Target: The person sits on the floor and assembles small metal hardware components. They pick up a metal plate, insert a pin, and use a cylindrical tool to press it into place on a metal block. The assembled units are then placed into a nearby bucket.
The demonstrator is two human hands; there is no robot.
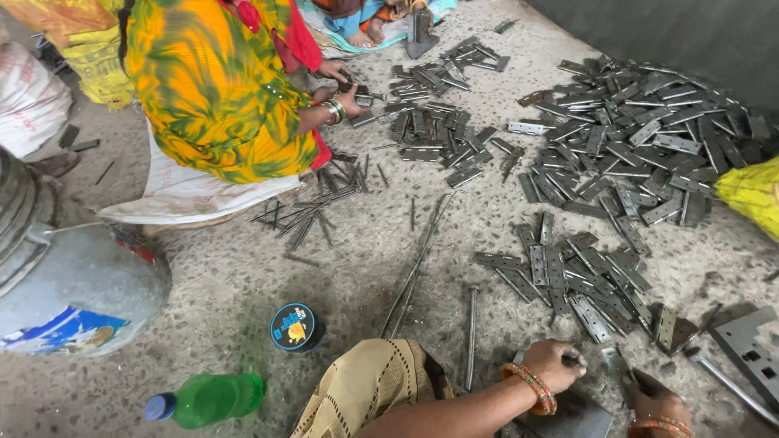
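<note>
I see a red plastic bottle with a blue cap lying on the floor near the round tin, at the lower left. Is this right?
Not quite. The head view shows the plastic bottle is green, not red. The rest holds: it has a blue cap and lies on the floor near the round tin, at the lower left.

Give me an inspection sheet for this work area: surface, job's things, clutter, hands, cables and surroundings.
Surface: speckled concrete floor, gritty, used as the workbench.
Job's things: a small metal piece between the two hands; a dark metal plate under them; hinge pile just ahead; long pins lying loose.
Clutter: green bottle on its side, round tin, larger hinge heap, scattered rods.
Hands: left hand closed around something small, which cannot be made out; right hand at the metal piece, grip unclear.
Cables: nothing seen.
Surroundings: a co-worker crouched, handling hinges; grey drum; yellow sack.
</note>
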